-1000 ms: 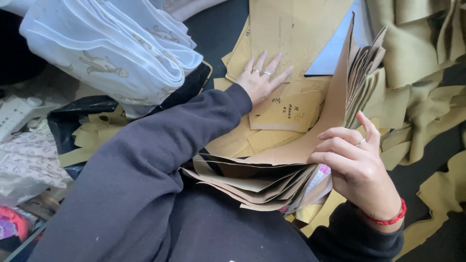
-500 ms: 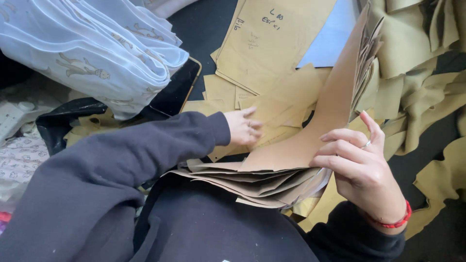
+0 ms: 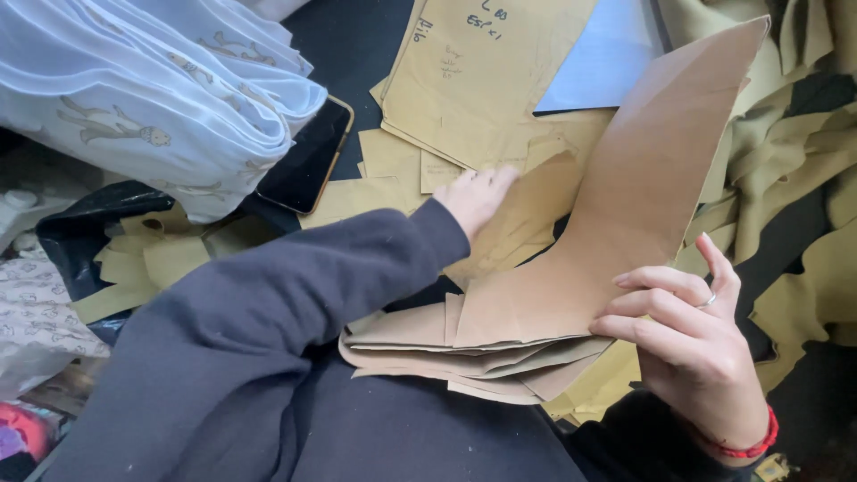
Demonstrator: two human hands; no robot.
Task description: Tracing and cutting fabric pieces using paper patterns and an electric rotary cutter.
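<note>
Right hand (image 3: 692, 357): fingers pinched on the lower right edge of a stack of curved brown paper pattern pieces (image 3: 500, 344); thumb hidden behind the sheets. The top piece, a long boot-shaped brown card (image 3: 643, 196), stands lifted and tilted away from the grip, its far end well above the rest of the stack. The stack's near end rests against the person's dark lap.

Left hand (image 3: 475, 198): reaching across, beyond the stack, fingers curled together on a smaller tan paper piece (image 3: 527, 210) tucked behind the lifted card. Whether it pinches that piece or only presses it, I cannot tell; the fingertips are blurred.

Beyond both hands: loose yellow-tan paper patterns (image 3: 482, 80) spread on a dark surface. Far to the left of the grip, a black phone with a gold rim (image 3: 308, 161) lies partly under a folded white printed fabric bundle (image 3: 152, 98). To the right, olive-tan cloth offcuts (image 3: 786, 161).

Risk, as a judgement: the hold is at one edge only, so the lower sheets could fan out and slide off the lap. The upright card may crease if the reaching sleeve pushes it.
</note>
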